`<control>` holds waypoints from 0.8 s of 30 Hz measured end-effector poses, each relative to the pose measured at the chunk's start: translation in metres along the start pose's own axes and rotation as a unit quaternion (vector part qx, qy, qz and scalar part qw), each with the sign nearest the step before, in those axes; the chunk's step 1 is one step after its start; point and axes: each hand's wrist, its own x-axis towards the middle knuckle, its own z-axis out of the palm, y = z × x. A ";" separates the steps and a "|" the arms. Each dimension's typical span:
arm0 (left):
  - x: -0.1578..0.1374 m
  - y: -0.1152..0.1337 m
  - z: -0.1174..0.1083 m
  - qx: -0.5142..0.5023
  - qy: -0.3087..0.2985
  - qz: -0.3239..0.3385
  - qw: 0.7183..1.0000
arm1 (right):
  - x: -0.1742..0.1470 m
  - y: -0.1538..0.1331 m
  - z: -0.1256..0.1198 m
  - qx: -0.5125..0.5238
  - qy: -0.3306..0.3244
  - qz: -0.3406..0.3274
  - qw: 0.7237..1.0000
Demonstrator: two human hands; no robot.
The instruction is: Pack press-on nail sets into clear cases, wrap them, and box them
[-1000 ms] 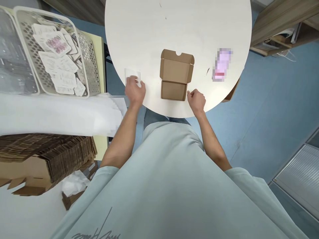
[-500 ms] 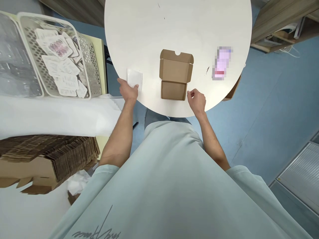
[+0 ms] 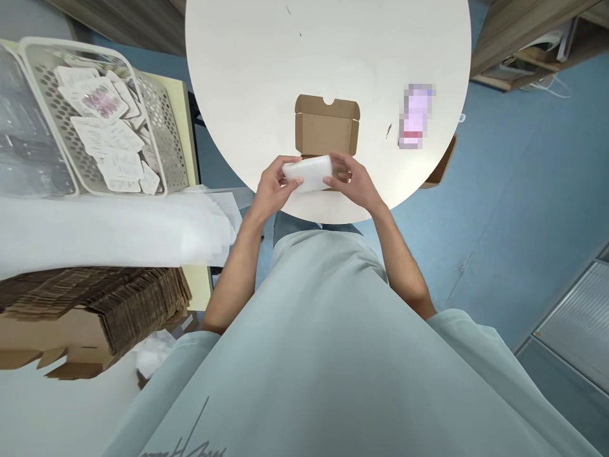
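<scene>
A white wrapped packet [image 3: 308,174] is held between my two hands, over the front part of an unfolded brown cardboard box [image 3: 327,130]. My left hand [image 3: 276,187] grips its left end, thumb on the near side and fingers behind. At the right end, my right hand [image 3: 353,181] closes on the packet with thumb and fingers, which are slightly blurred. The box lies with its lid folded back, away from me. Packet and hands hide most of the box's tray part. What the wrapping contains does not show.
The round white table [image 3: 247,76] carries a pixelated pink item [image 3: 415,117] at right. To the left stand a perforated basket [image 3: 174,146] of printed cards, white sheets [image 3: 118,231] and stacked flat cardboard boxes [image 3: 137,311]. An open carton [image 3: 440,168] sits below the table's right edge.
My left hand has brought the white packet from the table's left edge rightward to above the box. My right hand has moved left from beside the box and taken the packet's other end.
</scene>
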 end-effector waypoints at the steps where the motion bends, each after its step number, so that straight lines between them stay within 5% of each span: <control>1: 0.004 0.002 0.003 -0.004 -0.016 0.005 1.000 | 0.002 0.004 0.000 0.012 -0.013 0.003 1.000; 4: 0.020 -0.003 0.014 -0.014 -0.042 0.004 0.999 | 0.009 0.017 0.002 0.035 -0.018 0.020 0.999; 7: 0.040 -0.016 0.028 -0.003 -0.002 -0.045 0.999 | 0.016 0.029 0.006 0.010 0.020 0.052 0.998; 14: 0.061 -0.032 0.066 0.068 0.077 -0.121 0.987 | 0.038 0.043 0.022 -0.206 0.045 0.151 0.966; 24: 0.063 -0.033 0.090 0.124 0.057 -0.118 0.984 | 0.045 0.063 0.036 -0.318 0.028 0.149 0.936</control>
